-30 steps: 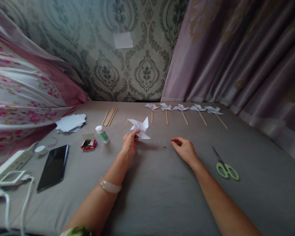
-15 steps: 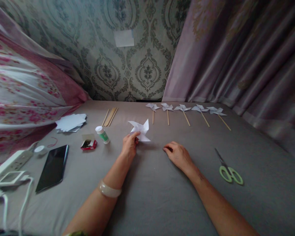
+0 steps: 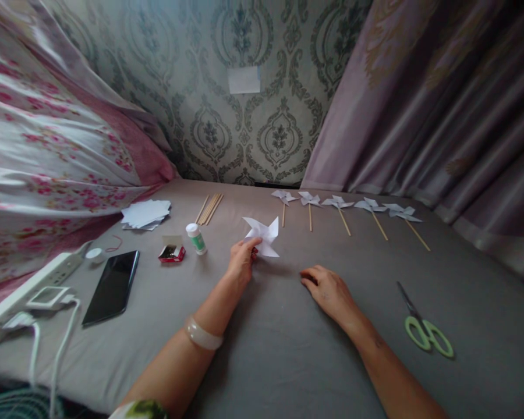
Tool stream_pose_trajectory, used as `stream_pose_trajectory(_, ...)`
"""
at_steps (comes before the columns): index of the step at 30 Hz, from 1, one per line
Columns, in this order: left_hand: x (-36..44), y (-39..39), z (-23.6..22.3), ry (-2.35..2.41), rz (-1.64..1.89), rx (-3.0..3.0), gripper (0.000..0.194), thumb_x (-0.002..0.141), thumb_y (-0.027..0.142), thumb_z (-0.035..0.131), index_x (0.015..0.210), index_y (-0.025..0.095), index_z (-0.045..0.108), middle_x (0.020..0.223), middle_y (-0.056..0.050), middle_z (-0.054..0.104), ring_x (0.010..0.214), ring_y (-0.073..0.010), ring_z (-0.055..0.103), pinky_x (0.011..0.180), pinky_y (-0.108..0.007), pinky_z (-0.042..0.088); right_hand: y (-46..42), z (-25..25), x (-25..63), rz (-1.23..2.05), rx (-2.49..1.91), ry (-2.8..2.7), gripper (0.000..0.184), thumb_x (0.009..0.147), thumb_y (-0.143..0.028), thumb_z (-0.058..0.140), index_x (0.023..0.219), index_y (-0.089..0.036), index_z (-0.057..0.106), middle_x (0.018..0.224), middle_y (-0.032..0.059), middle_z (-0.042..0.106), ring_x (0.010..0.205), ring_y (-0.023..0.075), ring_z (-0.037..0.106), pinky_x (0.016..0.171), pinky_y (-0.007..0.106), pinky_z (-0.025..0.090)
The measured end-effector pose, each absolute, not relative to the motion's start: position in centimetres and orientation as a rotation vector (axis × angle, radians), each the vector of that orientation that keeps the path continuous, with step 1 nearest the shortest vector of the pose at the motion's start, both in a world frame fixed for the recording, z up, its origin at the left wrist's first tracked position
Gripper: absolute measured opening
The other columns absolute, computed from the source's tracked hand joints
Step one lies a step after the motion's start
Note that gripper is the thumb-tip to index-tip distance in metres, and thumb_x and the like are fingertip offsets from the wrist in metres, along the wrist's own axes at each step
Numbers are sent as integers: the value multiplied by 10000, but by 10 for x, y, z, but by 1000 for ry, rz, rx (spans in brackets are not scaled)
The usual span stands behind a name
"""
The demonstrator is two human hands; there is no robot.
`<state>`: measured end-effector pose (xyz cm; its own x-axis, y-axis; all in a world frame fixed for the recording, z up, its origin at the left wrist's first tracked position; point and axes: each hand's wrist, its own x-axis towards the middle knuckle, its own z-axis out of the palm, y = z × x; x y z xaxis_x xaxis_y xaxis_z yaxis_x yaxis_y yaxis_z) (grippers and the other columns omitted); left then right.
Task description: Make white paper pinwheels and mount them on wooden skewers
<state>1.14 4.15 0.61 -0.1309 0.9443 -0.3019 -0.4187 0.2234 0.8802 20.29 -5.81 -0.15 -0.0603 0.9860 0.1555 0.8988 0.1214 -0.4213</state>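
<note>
In the middle of the head view my left hand (image 3: 243,259) pinches a white paper pinwheel (image 3: 268,237) between thumb and fingers. Its blades spread above the cloth, and no stick shows on it. My right hand (image 3: 327,288) rests on the grey cloth to the right, apart from the pinwheel. Its fingers are curled and closed; whatever they hold, if anything, is hidden. Left of my left hand stand a glue stick (image 3: 196,238) with a white cap and a small open red box (image 3: 172,251) with tiny metal pieces inside.
Several finished pinwheels on sticks (image 3: 343,212) lie along the back right. Bare wooden sticks (image 3: 211,209) and stacked white paper (image 3: 146,214) lie back left. Green-handled scissors (image 3: 423,326) are at the right. A phone (image 3: 112,288) and a power strip (image 3: 30,297) with cables lie left.
The whole view has shifted, so everything sits further right and slightly tilted. Both hands keep about the same places over the cloth, the left still on the paper pinwheel.
</note>
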Motion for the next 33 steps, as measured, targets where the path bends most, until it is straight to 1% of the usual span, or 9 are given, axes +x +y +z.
stream_pose_trajectory(8,25,45,46,1058,1291,745,207,450,206,751,563,133,594,502,28,510,465,-68,426,452,-216,274,-55,5,207,456,-1820,-1919,157,799,-169,585,784,-220,733,831,70,735,825,230,675,747,322,476)
stream_pose_trajectory(11,35,47,67,1011,1294,809,184,461,201,743,565,128,610,509,18,519,473,-71,422,456,-222,270,-46,33,207,600,-1683,-1779,142,800,-223,581,787,-206,721,796,49,740,750,197,675,716,305,491)
stream_pose_trajectory(14,46,46,83,966,1307,847,170,474,208,735,561,133,610,514,14,524,481,-74,419,465,-225,272,-36,75,202,771,-1424,-1535,163,763,-317,612,789,-186,707,728,28,705,648,160,628,615,272,482)
stream_pose_trajectory(18,55,42,92,919,1332,861,177,489,244,729,560,141,603,506,21,509,478,-77,405,473,-231,277,-25,112,183,745,-1229,-1338,236,717,-398,690,792,-174,693,675,9,648,616,138,576,572,253,467)
stream_pose_trajectory(20,56,40,93,918,1353,859,189,490,266,729,558,144,602,496,28,495,472,-78,395,474,-234,276,-21,118,171,662,-1182,-1344,203,749,-380,678,778,-179,693,704,12,638,656,143,582,623,268,485)
stream_pose_trajectory(23,54,39,94,935,1389,861,190,489,283,725,550,146,608,477,35,474,462,-76,372,472,-240,263,-15,116,157,367,-1183,-1394,152,784,-353,672,763,-208,714,858,32,601,829,171,589,804,324,497)
stream_pose_trajectory(27,47,36,100,901,1426,869,170,487,264,732,553,140,637,477,38,474,466,-71,355,480,-238,260,-6,111,154,105,-1241,-1356,158,795,-398,684,759,-254,737,1043,54,517,1070,220,511,1022,420,393)
stream_pose_trajectory(29,45,35,105,882,1433,866,154,483,246,737,534,141,638,470,41,465,469,-69,352,488,-236,268,-2,108,155,132,-1248,-1358,177,793,-426,685,763,-261,741,1098,56,497,1119,229,486,1049,436,370)
stream_pose_trajectory(33,44,32,109,860,1415,850,117,475,221,722,523,141,653,462,39,460,473,-73,364,492,-235,280,3,104,158,238,-1263,-1368,217,767,-475,697,767,-264,746,1118,53,497,1101,223,509,1034,423,398)
